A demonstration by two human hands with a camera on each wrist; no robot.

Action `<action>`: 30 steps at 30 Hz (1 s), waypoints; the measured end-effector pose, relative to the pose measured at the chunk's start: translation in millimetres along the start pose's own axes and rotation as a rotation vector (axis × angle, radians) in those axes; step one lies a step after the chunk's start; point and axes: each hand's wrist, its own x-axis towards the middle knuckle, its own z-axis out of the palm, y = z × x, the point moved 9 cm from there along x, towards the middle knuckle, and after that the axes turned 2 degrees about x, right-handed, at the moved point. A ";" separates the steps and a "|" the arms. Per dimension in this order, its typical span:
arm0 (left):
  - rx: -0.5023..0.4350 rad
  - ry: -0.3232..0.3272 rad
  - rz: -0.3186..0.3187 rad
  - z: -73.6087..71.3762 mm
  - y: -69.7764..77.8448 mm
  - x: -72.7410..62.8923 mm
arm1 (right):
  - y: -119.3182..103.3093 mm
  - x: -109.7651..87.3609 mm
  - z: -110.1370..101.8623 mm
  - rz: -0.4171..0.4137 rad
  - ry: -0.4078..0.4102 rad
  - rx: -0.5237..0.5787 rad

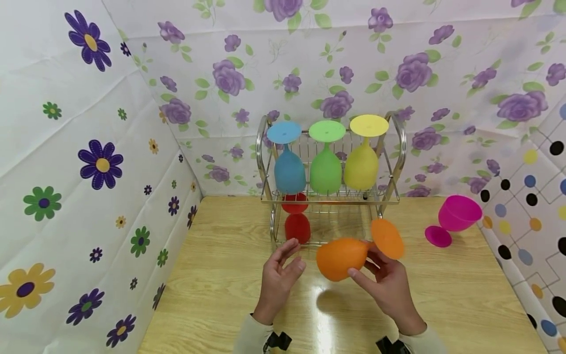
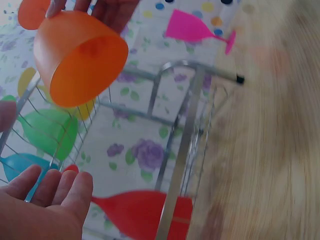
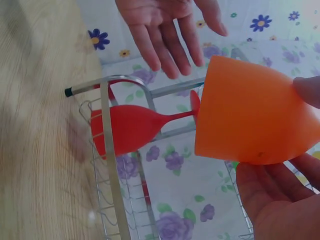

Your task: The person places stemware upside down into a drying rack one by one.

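Note:
An orange goblet is tilted on its side above the table, in front of the rack. My right hand grips it near the stem, thumb on the bowl and fingers behind; its mouth points left, as the right wrist view also shows. To the left of that mouth, apart from it, my left hand is held up with nothing in it. On the metal rack's upper tier, blue, green and yellow goblets stand upside down. A red goblet sits upside down at the lower tier's left.
A magenta goblet lies tipped on the table at the right, near the dotted cloth. Bare wooden tabletop spreads left of the rack. Flower-printed cloth hangs behind it and on the left.

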 end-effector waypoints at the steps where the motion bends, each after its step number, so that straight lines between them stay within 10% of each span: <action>1: 0.036 0.030 0.009 -5.2 -0.9 1.7 | 1.7 1.3 0.3 0.001 -0.002 -0.029; 20: 0.646 0.391 0.172 -68.8 -22.1 36.4 | 39.3 31.5 18.3 0.029 -0.045 -0.370; 30: 0.628 0.460 0.142 -79.1 -38.1 55.2 | 62.0 48.7 27.9 0.031 -0.084 -0.450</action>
